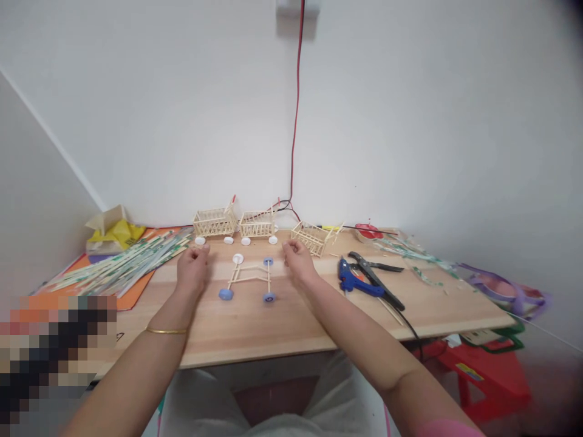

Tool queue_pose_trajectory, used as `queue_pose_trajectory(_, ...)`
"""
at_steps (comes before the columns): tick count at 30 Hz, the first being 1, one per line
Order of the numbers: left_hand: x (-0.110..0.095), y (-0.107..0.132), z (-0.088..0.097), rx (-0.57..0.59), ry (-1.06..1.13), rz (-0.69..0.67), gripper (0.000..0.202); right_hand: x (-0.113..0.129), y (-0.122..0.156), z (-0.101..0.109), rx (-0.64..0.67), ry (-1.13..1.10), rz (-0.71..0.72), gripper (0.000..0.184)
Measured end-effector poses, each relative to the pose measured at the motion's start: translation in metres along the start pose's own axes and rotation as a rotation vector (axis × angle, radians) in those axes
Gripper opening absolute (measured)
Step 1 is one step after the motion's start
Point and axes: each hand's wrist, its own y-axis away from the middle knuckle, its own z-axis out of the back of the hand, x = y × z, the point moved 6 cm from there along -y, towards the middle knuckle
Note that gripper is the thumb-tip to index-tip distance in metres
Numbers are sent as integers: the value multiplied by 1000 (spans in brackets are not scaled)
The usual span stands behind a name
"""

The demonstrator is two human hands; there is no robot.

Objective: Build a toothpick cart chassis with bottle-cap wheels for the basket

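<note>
Between my hands, a small wheeled frame of thin wooden sticks (248, 278) stands on the table, with a white wheel and several blue ones. My left hand (194, 266) is to the left of it, fingers curled closed; whatever may be in them is hidden. On the other side is my right hand (298, 261), its fingertips pinched together, and I cannot make out if something small is in them. Just beyond the right hand lies a tilted stick basket (312, 238). Two stick carts with white wheels, a left one (214, 223) and a middle one (257, 224), stand near the wall.
A blue glue gun (357, 282) and dark-handled cutters (376, 282) lie at right. Loose sticks (122, 264) cover an orange sheet at left, near a yellow packet (121, 233). Plastic wrappers (414, 255) lie at back right. A red stool (487, 370) stands below the table's right side.
</note>
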Motion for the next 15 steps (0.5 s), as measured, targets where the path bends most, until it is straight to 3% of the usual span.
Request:
queue_pose_trajectory(3,-3,2,-1,9,-10,22,35,24,-11,10,21,-64,-15,32)
queue_pose_trajectory(6,-5,2,-1,10,14,26,33,59,-27,38,-9,-120,31,34)
queue_pose_trajectory(11,-3,1,-1,11,66,36,34,95,-55,116,-260,-661,118,25)
queue_pose_trajectory(15,-3,1,-4,35,78,22,35,109,-63,147,-293,-951,130,29)
